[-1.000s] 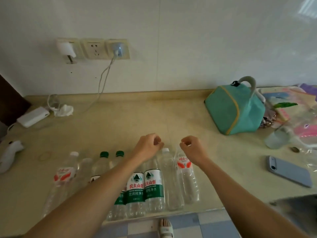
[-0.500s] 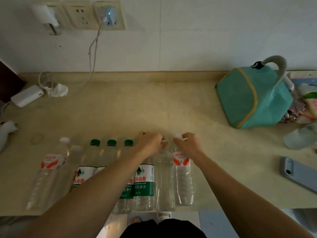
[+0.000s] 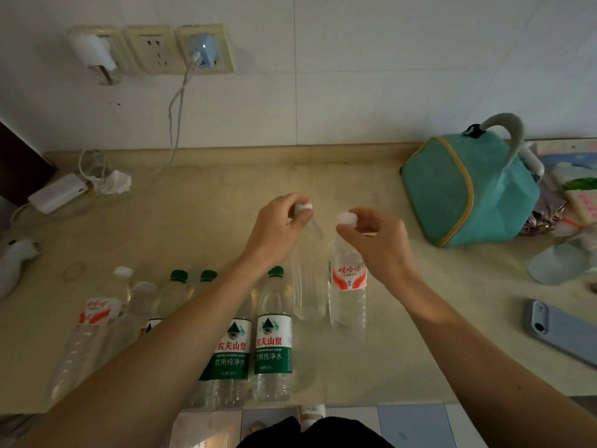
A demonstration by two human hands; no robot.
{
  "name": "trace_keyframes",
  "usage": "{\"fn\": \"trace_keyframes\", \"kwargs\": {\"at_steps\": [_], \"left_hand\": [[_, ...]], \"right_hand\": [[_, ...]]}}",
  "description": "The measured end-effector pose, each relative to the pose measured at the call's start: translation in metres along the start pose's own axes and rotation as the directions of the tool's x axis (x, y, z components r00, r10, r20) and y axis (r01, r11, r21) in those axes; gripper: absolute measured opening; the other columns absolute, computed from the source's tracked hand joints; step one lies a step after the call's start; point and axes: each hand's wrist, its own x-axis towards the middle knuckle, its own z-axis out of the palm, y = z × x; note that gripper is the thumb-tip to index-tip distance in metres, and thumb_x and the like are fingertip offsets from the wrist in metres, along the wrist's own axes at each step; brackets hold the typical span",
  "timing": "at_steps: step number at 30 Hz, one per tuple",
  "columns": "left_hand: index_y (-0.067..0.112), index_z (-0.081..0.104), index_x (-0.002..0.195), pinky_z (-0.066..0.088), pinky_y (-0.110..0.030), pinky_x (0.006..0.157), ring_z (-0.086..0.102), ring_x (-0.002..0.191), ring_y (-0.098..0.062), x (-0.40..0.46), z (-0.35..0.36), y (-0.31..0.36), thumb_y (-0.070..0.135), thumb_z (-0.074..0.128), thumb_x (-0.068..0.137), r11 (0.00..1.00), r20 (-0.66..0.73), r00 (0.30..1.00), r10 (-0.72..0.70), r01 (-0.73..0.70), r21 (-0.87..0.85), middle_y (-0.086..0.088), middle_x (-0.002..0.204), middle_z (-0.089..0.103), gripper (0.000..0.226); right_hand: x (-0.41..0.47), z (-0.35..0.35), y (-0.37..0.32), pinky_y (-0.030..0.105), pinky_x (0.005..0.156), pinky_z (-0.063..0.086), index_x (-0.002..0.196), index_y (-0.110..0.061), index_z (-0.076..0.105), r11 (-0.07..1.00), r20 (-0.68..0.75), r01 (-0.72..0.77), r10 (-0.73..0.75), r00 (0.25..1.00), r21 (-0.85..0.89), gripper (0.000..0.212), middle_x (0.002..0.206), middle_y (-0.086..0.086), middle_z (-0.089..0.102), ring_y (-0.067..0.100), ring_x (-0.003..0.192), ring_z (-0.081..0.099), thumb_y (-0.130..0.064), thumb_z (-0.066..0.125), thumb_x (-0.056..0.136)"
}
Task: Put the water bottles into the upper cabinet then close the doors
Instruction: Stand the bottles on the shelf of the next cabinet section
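My left hand (image 3: 277, 229) grips the white cap and neck of an unlabelled clear bottle (image 3: 308, 286). My right hand (image 3: 374, 240) grips the white cap of a red-labelled clear bottle (image 3: 347, 292). Both bottles hang lifted off the beige counter (image 3: 200, 221). A row of several more bottles stands along the counter's front edge: green-labelled, green-capped ones (image 3: 274, 344) near the middle and a red-labelled, white-capped one (image 3: 97, 315) at the left. My left forearm hides part of the row. No cabinet is in view.
A teal lunch bag (image 3: 465, 189) sits at the back right, with packets and a plastic cup (image 3: 559, 263) beside it. A phone (image 3: 562, 334) lies at the right. A white power bank (image 3: 58, 192), a cable and wall sockets (image 3: 151, 50) are at the left.
Both hands closed on the caps of the two rightmost bottles and raised them off the counter. The camera view tilted down, then back up a little.
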Motion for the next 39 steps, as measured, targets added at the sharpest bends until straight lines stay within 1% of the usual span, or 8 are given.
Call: {"fn": "trace_keyframes", "kwargs": {"at_steps": [2,6,17,21,26,30,34,39], "left_hand": [[0.014,0.061,0.133,0.048,-0.021,0.094,0.060,0.111,-0.010,-0.004,-0.006,0.010,0.025,0.061,0.100,0.998,-0.026,0.999,0.037,-0.038,-0.040,-0.001,0.125,0.063,0.035],[0.012,0.062,0.132,0.051,-0.032,0.099,0.061,0.109,-0.013,-0.014,-0.012,0.015,0.019,0.066,0.097,0.994,0.003,0.994,0.110,-0.110,-0.015,-0.003,0.121,0.061,0.036],[0.015,0.059,0.129,0.047,-0.038,0.103,0.056,0.113,-0.014,-0.011,-0.011,0.012,0.025,0.067,0.096,0.996,0.044,0.996,0.080,-0.082,0.036,0.000,0.125,0.058,0.036],[0.022,0.049,0.138,0.043,-0.033,0.106,0.050,0.124,-0.009,-0.014,-0.001,-0.005,0.032,0.078,0.086,0.999,0.058,0.998,0.024,-0.023,-0.026,0.005,0.135,0.054,0.061],[0.030,0.031,0.148,0.041,-0.032,0.103,0.049,0.123,-0.012,-0.018,0.029,-0.034,0.033,0.089,0.073,0.978,0.091,0.979,-0.182,0.190,-0.085,0.011,0.136,0.051,0.095],[0.032,0.041,0.140,0.046,-0.029,0.099,0.058,0.118,-0.006,-0.017,0.048,-0.052,0.032,0.089,0.074,0.948,0.137,0.953,-0.270,0.288,-0.136,0.018,0.125,0.061,0.081],[0.034,0.048,0.137,0.045,-0.021,0.091,0.057,0.104,0.013,-0.013,0.052,-0.060,0.032,0.089,0.072,0.940,0.159,0.946,-0.282,0.306,-0.153,0.027,0.114,0.063,0.077],[0.024,0.057,0.129,0.051,-0.033,0.099,0.065,0.108,-0.007,-0.013,0.046,-0.058,0.023,0.089,0.071,0.939,0.109,0.950,-0.293,0.307,-0.155,0.014,0.113,0.070,0.066]], "right_hand": [[-0.010,-0.006,-0.012,0.013,0.077,0.053,0.119,-0.022,0.070,0.996,-0.016,0.081,-0.081,0.997,-0.027,0.038,0.098,-0.017,0.071,-0.003,0.088,0.066,-0.031,0.080,0.083],[-0.032,-0.014,-0.021,0.028,0.090,0.056,0.120,-0.017,0.070,0.979,-0.053,0.194,-0.197,0.979,-0.059,0.039,0.104,-0.008,0.072,0.006,0.097,0.067,-0.025,0.081,0.083],[-0.058,-0.015,-0.014,0.030,0.095,0.052,0.111,-0.028,0.062,0.992,-0.126,0.121,-0.115,0.985,0.044,0.028,0.106,-0.019,0.067,0.002,0.104,0.062,-0.027,0.076,0.087],[-0.060,-0.006,0.000,0.036,0.093,0.055,0.115,-0.025,0.062,0.992,-0.118,0.119,-0.114,0.986,0.034,0.034,0.111,-0.013,0.066,0.007,0.105,0.063,-0.040,0.073,0.086],[-0.071,0.001,0.037,0.028,0.097,0.050,0.126,-0.052,0.045,0.992,-0.027,0.069,-0.067,0.997,0.102,0.057,0.123,-0.030,0.057,-0.002,0.117,0.057,-0.056,0.077,0.078],[-0.070,0.011,0.072,0.024,0.097,0.051,0.136,-0.047,0.041,0.990,0.139,-0.083,0.067,0.988,0.113,0.079,0.128,-0.032,0.054,-0.007,0.116,0.056,-0.054,0.083,0.069],[-0.058,0.023,0.086,0.030,0.092,0.056,0.130,-0.045,0.047,0.987,0.196,-0.131,0.111,0.974,0.092,0.076,0.122,-0.025,0.062,-0.001,0.109,0.063,-0.052,0.084,0.065],[-0.052,0.029,0.086,0.045,0.092,0.058,0.126,-0.031,0.055,0.975,0.187,-0.178,0.151,0.971,0.135,0.074,0.116,-0.010,0.070,0.010,0.105,0.068,-0.033,0.092,0.062]]}}
